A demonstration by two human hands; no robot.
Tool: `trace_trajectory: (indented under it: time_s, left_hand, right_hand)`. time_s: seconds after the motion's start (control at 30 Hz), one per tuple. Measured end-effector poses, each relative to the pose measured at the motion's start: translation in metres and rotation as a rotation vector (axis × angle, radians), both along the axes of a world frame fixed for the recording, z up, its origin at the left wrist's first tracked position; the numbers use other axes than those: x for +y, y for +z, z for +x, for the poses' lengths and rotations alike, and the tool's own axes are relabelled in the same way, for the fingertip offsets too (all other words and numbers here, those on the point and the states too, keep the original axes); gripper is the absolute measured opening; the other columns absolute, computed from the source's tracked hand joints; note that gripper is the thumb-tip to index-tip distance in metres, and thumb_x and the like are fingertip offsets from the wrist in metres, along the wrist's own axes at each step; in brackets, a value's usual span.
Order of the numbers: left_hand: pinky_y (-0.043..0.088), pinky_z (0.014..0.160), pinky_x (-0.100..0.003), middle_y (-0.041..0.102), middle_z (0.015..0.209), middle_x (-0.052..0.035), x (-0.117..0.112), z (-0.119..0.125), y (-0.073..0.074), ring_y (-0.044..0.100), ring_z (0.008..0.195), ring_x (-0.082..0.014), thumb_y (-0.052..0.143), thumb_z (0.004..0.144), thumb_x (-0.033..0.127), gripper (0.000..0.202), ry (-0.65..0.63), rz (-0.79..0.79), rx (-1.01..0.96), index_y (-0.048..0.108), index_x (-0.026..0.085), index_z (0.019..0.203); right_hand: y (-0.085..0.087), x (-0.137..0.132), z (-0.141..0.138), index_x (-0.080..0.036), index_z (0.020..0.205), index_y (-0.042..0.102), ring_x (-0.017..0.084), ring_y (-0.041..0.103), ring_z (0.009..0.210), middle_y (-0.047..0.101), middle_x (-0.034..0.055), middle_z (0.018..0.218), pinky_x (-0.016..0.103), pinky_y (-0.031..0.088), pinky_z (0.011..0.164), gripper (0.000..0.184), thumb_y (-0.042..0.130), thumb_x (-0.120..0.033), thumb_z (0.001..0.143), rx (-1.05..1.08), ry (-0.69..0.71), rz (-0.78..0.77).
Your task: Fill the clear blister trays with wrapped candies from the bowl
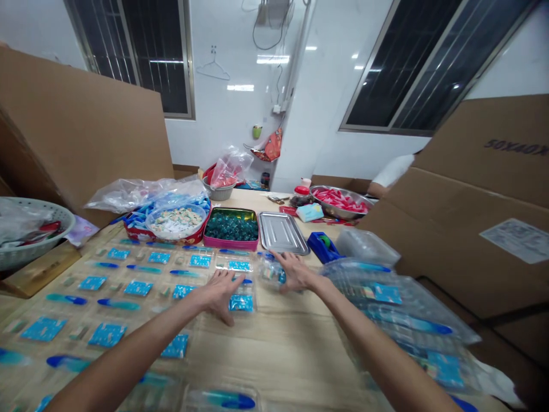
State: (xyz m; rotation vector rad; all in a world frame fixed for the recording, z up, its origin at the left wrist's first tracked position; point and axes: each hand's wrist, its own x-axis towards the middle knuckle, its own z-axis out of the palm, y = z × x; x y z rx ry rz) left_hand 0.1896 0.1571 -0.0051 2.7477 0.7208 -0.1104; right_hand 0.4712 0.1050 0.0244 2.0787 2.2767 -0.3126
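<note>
My left hand lies flat with fingers spread on a clear plastic blister pack that holds a blue card. My right hand rests on another clear pack with small items inside, fingers curled around its edge. Rows of similar packs with blue pens and blue cards cover the wooden table to the left. A stack of filled packs sits to the right of my right forearm.
Behind the packs stand a tin of dark green pieces, an empty metal tray, a bowl of small erasers, a blue tape dispenser and a metal bowl of red items. Cardboard boxes flank both sides.
</note>
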Motion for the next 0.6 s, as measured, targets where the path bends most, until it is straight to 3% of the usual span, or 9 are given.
trace_trajectory:
  time_s: [0.17, 0.27, 0.4, 0.5, 0.6]
  left_hand:
    - [0.025, 0.104, -0.056, 0.041, 0.135, -0.0181, 0.0, -0.001, 0.002, 0.035, 0.127, -0.0429, 0.078, 0.04, 0.061, 0.123, -0.02, 0.011, -0.004, 0.022, 0.024, 0.143]
    - [0.027, 0.103, -0.054, 0.045, 0.13, -0.0179, 0.0, -0.001, 0.005, 0.04, 0.122, -0.0416, 0.077, 0.041, 0.061, 0.12, -0.046, 0.042, 0.002, 0.027, 0.022, 0.142]
    - [0.029, 0.101, -0.053, 0.046, 0.127, -0.0144, -0.003, -0.001, 0.012, 0.042, 0.118, -0.0406, 0.078, 0.041, 0.059, 0.117, -0.05, 0.028, 0.015, 0.027, 0.026, 0.141]
    - [0.031, 0.1, -0.051, 0.047, 0.124, -0.0137, -0.005, 0.001, 0.015, 0.042, 0.118, -0.0408, 0.079, 0.04, 0.057, 0.116, -0.045, 0.01, 0.024, 0.029, 0.026, 0.14]
    - [0.031, 0.101, -0.051, 0.047, 0.124, -0.0147, -0.005, 0.002, 0.012, 0.041, 0.118, -0.0408, 0.08, 0.039, 0.057, 0.119, -0.031, 0.014, 0.023, 0.029, 0.024, 0.141]
  right_hand:
    - [-0.008, 0.055, 0.002, -0.021, 0.151, 0.005, 0.044, 0.034, 0.127, 0.038, 0.0216, 0.138, 0.057, 0.019, 0.104, 0.129, 0.079, -0.044, 0.047, -0.029, -0.036, -0.054]
    - [-0.01, 0.068, 0.004, -0.026, 0.15, 0.005, 0.043, 0.026, 0.134, 0.029, 0.02, 0.147, 0.064, 0.013, 0.105, 0.134, 0.083, -0.043, 0.043, -0.013, -0.055, -0.152]
    - [-0.007, 0.061, 0.007, -0.026, 0.15, 0.008, 0.046, 0.019, 0.136, 0.02, 0.0183, 0.153, 0.066, 0.012, 0.105, 0.136, 0.086, -0.044, 0.04, 0.024, -0.048, -0.245]
    - [-0.004, 0.048, 0.008, -0.018, 0.151, 0.01, 0.048, 0.024, 0.133, 0.023, 0.0219, 0.151, 0.063, 0.017, 0.105, 0.132, 0.083, -0.048, 0.045, 0.054, -0.033, -0.251]
    - [-0.004, 0.037, 0.009, -0.02, 0.151, 0.011, 0.047, 0.027, 0.132, 0.026, 0.0216, 0.149, 0.063, 0.021, 0.104, 0.13, 0.082, -0.049, 0.046, 0.06, -0.038, -0.262]
